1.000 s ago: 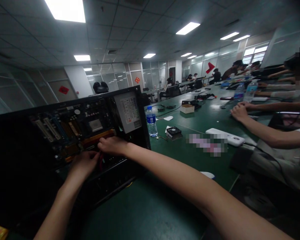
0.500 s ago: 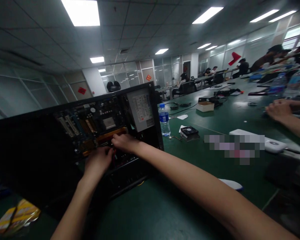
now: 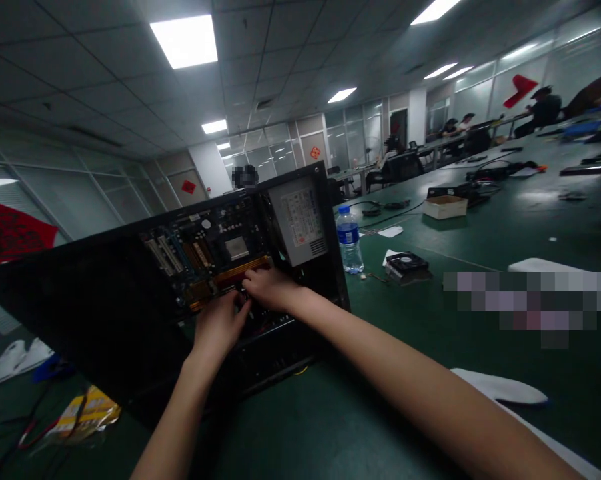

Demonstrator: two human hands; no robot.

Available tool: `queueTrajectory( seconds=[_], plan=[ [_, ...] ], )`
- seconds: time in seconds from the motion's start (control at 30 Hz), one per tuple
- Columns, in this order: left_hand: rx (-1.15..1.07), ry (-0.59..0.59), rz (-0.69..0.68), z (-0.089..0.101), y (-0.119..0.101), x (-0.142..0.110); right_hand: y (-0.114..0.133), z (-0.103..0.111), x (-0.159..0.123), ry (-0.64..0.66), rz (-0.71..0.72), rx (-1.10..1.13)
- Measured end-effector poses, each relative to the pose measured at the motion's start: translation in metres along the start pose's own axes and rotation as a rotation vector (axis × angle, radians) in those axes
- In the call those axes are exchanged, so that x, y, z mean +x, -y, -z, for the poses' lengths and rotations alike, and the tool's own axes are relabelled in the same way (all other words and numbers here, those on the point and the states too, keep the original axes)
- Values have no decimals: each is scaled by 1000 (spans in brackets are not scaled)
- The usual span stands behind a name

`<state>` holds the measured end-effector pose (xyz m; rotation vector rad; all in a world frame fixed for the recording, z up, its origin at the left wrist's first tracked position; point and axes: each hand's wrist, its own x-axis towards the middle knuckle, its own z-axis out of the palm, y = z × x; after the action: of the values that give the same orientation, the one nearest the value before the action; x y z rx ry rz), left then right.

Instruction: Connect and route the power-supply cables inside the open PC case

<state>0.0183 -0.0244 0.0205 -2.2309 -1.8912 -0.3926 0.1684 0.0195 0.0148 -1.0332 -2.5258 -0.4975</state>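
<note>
An open black computer case point(image 3: 105, 293) stands tilted on the green table, its inside facing me. Within it is a motherboard point(image 3: 220, 243) with a bare square processor area and pale slots. Both hands are at the board's lower edge, just below the red memory stick point(image 3: 245, 270). My left hand point(image 3: 219, 323) has its thumb and fingertips drawn together; what they pinch is too dark to make out. Close beside it, my right hand point(image 3: 267, 287) has its fingers curled in against the board, and their tips are partly hidden. A silver power supply point(image 3: 300, 223) sits at the upper right.
Right of the case stand a water bottle point(image 3: 349, 243) and a black cooling fan point(image 3: 407, 267). Farther back is a small cardboard box point(image 3: 445, 207) near cables. A yellow packet point(image 3: 87, 413) lies at the left. White shoe-like pieces point(image 3: 500, 387) rest at the right.
My view has turned left, so the case and table items appear farther right. Both hands stay at the same part of the board, with the left fingertips slightly nearer the right hand.
</note>
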Motion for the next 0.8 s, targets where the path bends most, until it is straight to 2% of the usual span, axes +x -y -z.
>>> queueTrajectory(
  seconds=[0.13,0.27,0.37,0.5,0.63,0.8],
  plan=[
    [10,-24,22,-2,0,2,1,0,-6,-72,79,50],
    [36,-25,11,-2,-3,3,-1,3,-7,-140,89,149],
    [124,-10,31,0,-5,3,-2,6,-8,-122,103,197],
    [117,14,-29,2,-6,2,-2,9,-10,-98,89,218],
    [153,-12,-36,2,-5,2,0,13,-11,-69,70,228],
    [-90,47,-139,0,-3,2,3,20,-11,-19,23,247]
  ],
)
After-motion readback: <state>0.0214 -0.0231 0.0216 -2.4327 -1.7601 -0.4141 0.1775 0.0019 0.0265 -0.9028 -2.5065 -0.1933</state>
